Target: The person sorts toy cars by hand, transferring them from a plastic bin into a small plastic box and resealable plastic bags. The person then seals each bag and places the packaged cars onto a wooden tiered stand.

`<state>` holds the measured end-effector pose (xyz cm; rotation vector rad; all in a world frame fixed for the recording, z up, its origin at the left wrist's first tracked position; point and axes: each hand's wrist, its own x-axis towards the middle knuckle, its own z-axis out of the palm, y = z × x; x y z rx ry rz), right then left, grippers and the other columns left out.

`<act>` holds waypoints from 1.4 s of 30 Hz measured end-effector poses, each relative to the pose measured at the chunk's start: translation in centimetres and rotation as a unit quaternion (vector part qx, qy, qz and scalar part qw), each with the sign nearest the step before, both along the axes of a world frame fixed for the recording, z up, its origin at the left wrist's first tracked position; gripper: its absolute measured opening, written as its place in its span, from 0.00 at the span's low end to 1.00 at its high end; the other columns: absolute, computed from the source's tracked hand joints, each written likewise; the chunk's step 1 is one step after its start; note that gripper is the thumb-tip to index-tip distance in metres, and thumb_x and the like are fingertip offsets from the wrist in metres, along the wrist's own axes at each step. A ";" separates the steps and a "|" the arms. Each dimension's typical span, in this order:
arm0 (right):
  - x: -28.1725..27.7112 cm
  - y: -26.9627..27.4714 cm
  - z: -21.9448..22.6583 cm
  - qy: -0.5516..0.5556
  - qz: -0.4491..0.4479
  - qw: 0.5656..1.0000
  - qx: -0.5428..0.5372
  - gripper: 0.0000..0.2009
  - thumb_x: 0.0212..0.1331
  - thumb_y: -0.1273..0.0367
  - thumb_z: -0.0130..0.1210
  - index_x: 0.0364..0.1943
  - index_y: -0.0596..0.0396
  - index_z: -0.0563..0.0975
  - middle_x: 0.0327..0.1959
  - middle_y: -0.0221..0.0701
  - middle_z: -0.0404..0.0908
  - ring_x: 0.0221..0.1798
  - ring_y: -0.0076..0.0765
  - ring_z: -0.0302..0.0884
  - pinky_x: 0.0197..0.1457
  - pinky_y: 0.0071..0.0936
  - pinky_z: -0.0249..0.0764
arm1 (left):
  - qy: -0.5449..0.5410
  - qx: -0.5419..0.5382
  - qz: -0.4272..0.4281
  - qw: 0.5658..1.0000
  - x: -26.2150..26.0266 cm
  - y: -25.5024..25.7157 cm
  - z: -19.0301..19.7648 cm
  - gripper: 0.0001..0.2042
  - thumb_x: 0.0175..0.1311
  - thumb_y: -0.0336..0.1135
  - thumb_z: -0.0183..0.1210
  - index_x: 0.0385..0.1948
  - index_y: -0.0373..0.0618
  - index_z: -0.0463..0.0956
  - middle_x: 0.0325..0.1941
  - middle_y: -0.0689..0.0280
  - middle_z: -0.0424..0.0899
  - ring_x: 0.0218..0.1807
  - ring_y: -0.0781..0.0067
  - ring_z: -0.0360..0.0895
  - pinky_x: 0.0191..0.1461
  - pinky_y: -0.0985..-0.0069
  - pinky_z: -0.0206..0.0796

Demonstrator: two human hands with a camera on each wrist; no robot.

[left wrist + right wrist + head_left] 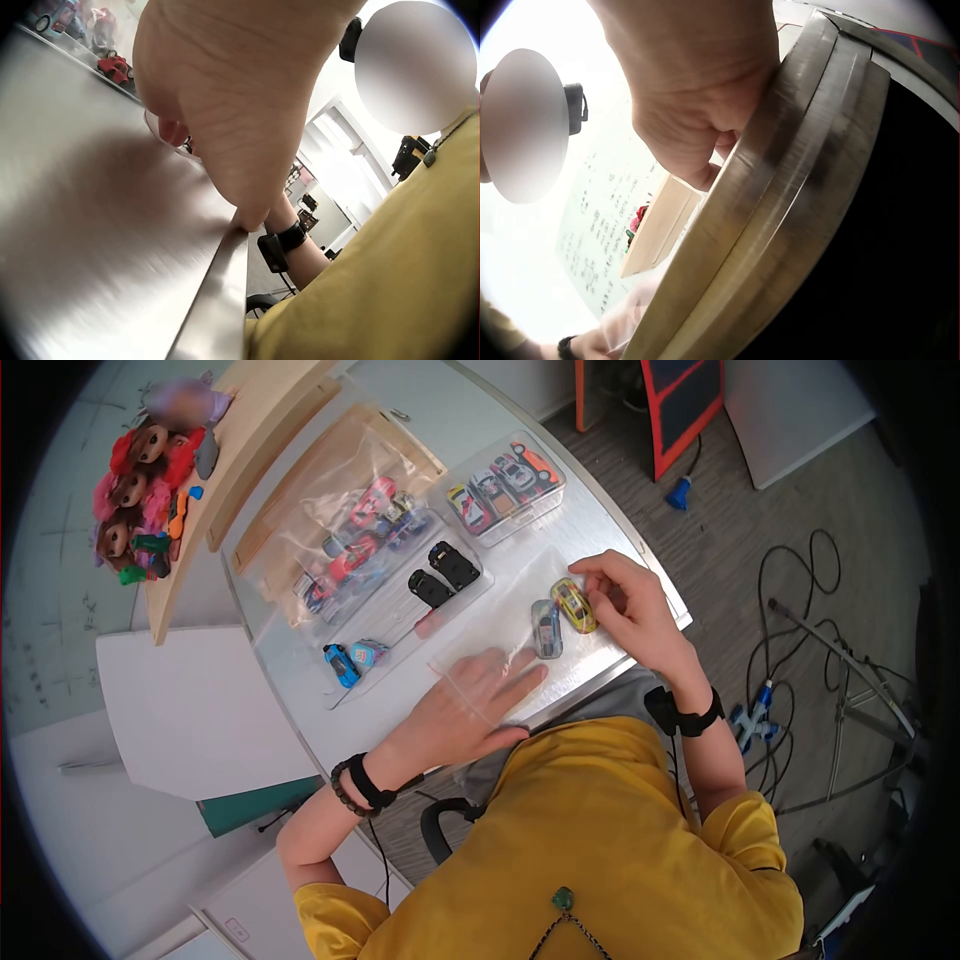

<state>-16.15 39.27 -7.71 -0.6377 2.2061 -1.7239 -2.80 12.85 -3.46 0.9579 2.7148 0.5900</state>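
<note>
Near the front edge of the metal table, a yellow toy car point(573, 606) lies beside a grey-blue toy car point(547, 629), on or inside a clear plastic bag point(505, 610); which is unclear. My left hand point(455, 705) rests at the bag's lower left, fingers extended, with film over some of them. My right hand point(635, 605) is at the yellow car's right side, index finger and thumb apart, fingertips close to it; contact cannot be told. The left wrist view shows my left hand point(232, 97) low over the metal; in the right wrist view my right hand point(697, 97) hides its fingertips.
Behind are a clear tray with black car pieces point(432, 588), a bagged group of toy cars point(352, 555) and a clear box of cars point(520, 515). A blue car point(341, 665) lies at left. Dolls point(130, 490) sit on a wooden shelf point(235, 470).
</note>
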 end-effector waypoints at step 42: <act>2.8 -2.7 6.7 0.276 0.167 0.945 0.061 0.36 0.42 0.70 0.78 0.62 0.51 0.78 0.61 0.40 0.77 0.65 0.56 0.71 0.66 0.47 0.69 | 0.062 0.018 0.033 0.997 2.3 -0.9 0.4 0.27 0.67 0.36 0.66 0.70 0.49 0.77 0.77 0.64 0.76 0.73 0.60 0.75 0.75 0.59 0.68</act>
